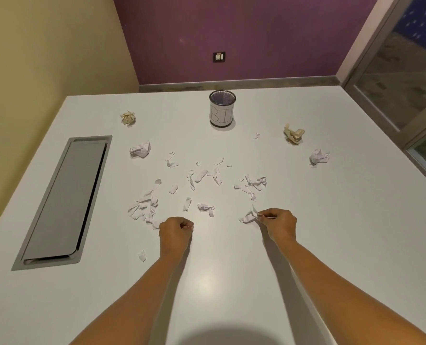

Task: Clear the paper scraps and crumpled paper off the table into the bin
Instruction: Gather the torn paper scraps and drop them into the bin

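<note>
From the head view, the right hand point(279, 222) has thumb and fingertips pinched on a torn scrap point(247, 216), which trails off to the hand's left and lies low over the bench point(344, 245). The left hand point(176, 229) is curled into a fist with its knuckles up. I cannot tell whether it holds any paper, though one small strip point(155, 225) lies touching its left side.

The bin point(222, 108) stands upright at the far middle of the bench, straight ahead and roughly between the two hands, so neither arm looks to have a shorter reach. The way to it crosses the litter: a left cluster of scraps point(143, 210) just beyond the left hand, a middle scatter point(204, 175) and a right cluster point(251, 185) ahead of the right hand. Most strips lie with their long axes pointing away from the person or slantwise.

Four crumpled balls ring the bin, well apart from each other: a tan ball point(128, 118) and a white ball point(139, 149) to the left, a tan wad point(293, 133) and a white wad point(319, 156) to the right. A lone scrap point(142, 255) sits beside the left forearm.

A sunken grey hatch point(65, 200) runs along the left side, and the bench edge falls away on the right. There is open room above for lifting paper to the bin.
</note>
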